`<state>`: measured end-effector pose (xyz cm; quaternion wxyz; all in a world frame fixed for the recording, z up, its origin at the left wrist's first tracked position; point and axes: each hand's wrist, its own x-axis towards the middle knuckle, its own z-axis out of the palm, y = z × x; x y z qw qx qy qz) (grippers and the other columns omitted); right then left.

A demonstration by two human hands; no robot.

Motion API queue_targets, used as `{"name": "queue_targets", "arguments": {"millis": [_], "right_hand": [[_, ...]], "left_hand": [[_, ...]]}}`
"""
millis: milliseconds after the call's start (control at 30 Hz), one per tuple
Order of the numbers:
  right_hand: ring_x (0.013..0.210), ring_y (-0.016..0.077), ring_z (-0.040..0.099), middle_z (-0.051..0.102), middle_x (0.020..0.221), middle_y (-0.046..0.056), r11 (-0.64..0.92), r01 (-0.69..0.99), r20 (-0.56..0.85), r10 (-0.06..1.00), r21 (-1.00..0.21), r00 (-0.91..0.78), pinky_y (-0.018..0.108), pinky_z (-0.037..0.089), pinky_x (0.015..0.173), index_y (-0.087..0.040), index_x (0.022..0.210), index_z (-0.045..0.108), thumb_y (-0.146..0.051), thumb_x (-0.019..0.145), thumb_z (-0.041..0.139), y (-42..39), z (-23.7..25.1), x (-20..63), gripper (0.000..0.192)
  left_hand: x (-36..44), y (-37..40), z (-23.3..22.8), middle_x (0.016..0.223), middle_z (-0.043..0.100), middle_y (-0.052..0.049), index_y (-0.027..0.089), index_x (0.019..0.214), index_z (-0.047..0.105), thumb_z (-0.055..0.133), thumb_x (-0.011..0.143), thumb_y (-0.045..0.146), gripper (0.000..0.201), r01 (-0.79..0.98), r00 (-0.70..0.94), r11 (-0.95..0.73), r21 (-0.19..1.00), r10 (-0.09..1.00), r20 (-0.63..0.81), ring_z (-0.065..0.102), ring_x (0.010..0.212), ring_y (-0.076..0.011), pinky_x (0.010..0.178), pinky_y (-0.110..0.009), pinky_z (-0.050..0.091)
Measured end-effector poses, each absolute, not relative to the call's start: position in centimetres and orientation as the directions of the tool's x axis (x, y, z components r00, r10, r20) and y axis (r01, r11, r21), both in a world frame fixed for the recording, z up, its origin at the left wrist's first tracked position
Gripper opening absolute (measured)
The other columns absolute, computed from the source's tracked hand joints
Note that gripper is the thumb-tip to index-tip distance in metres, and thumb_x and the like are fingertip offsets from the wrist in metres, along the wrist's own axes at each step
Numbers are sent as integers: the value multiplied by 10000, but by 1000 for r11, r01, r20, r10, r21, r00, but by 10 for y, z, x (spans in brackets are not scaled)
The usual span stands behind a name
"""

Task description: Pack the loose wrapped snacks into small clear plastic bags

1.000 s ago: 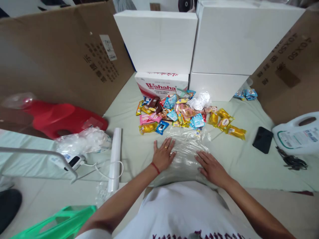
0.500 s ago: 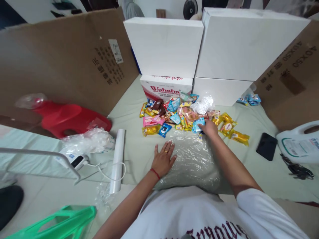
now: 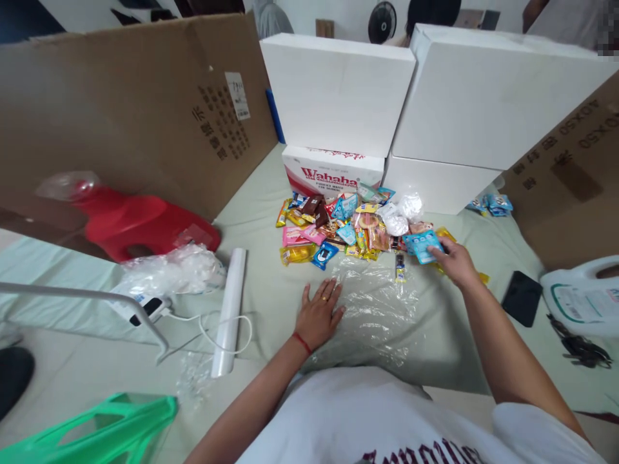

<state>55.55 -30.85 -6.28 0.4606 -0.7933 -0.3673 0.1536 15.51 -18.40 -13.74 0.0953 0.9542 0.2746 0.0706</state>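
Pressing flat with fingers spread, the left hand (image 3: 319, 312) is resting on the near-left edge of the clear plastic bag (image 3: 374, 316), which is lying on the pale green cloth (image 3: 271, 290). Just beyond that hand the snack pile (image 3: 338, 225) is lying, while to its right the right hand (image 3: 454, 264) is pinching a blue packet (image 3: 423, 246) at the pile's right edge.

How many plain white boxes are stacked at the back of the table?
3. One upper left white box rests on the red-lettered Wahaha carton; one large upper right white box sits on a lower white box. More may be hidden behind.
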Motion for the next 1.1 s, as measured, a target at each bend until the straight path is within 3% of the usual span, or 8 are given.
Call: {"name": "queue_targets", "arguments": {"millis": [133,333,467,600,733,833,1000,1100], "right_hand": [[766,190,658,738,936,36,-126,73,-30,667,-989,745,334,549,736,-221,1068,701,-531,775,804,-335,-55,514,439],[745,176,654,743,945,35,-171,-305,-315,791,-937,525,307,549,722,-230,1075,706,-572,753,824,-336,-65,388,484],[768,202,623,710,849,27,-324,-4,-276,799,-946,535,318,518,739,-203,949,709,-607,784,748,-346,-79,375,438],[824,229,627,709,928,43,-435,232,-145,676,-870,723,346,510,793,-200,1038,682,-594,850,628,-358,-82,447,440],[1009,309,625,701,1031,134,-689,534,-134,665,-490,734,425,467,959,-167,1011,695,-451,836,620,-348,-94,511,341],[1150,350,581,670,1191,196,-697,660,-122,708,-278,696,471,430,1021,-154,1140,689,-456,804,683,-336,-113,522,452],[977,323,627,701,962,122,-671,653,-177,732,-351,658,502,453,983,-185,1048,694,-512,755,710,-341,-123,527,439],[911,314,620,683,897,107,-639,644,-54,726,-422,685,504,462,958,-196,953,671,-532,787,661,-356,-104,530,374]], "left_hand": [[158,-187,-137,1665,391,-113,250,1601,405,399,1055,463,585,533,825,-814,232,561,72,359,1551,-288,1274,-660,160],[161,-189,-135,1682,349,-109,257,1606,395,358,1064,466,582,546,823,-810,213,566,43,333,1564,-289,1271,-676,129],[160,-188,-135,1674,371,-103,277,1606,395,365,1060,475,581,551,820,-811,197,570,49,341,1561,-297,1266,-670,161],[160,-188,-136,1679,361,-112,254,1607,390,369,1061,468,587,538,827,-817,208,559,56,329,1566,-291,1269,-674,142],[160,-188,-135,1682,355,-113,239,1597,406,365,1063,460,579,536,829,-815,222,557,45,329,1565,-286,1267,-682,142],[160,-188,-135,1677,369,-114,240,1591,417,374,1060,455,574,536,827,-813,227,560,53,339,1560,-290,1266,-682,152],[159,-188,-137,1672,382,-115,254,1594,414,401,1051,458,581,535,823,-812,236,563,72,340,1559,-298,1265,-679,162],[159,-189,-138,1666,394,-115,259,1596,413,410,1047,462,585,540,819,-807,240,569,72,343,1557,-304,1266,-678,160]]}}
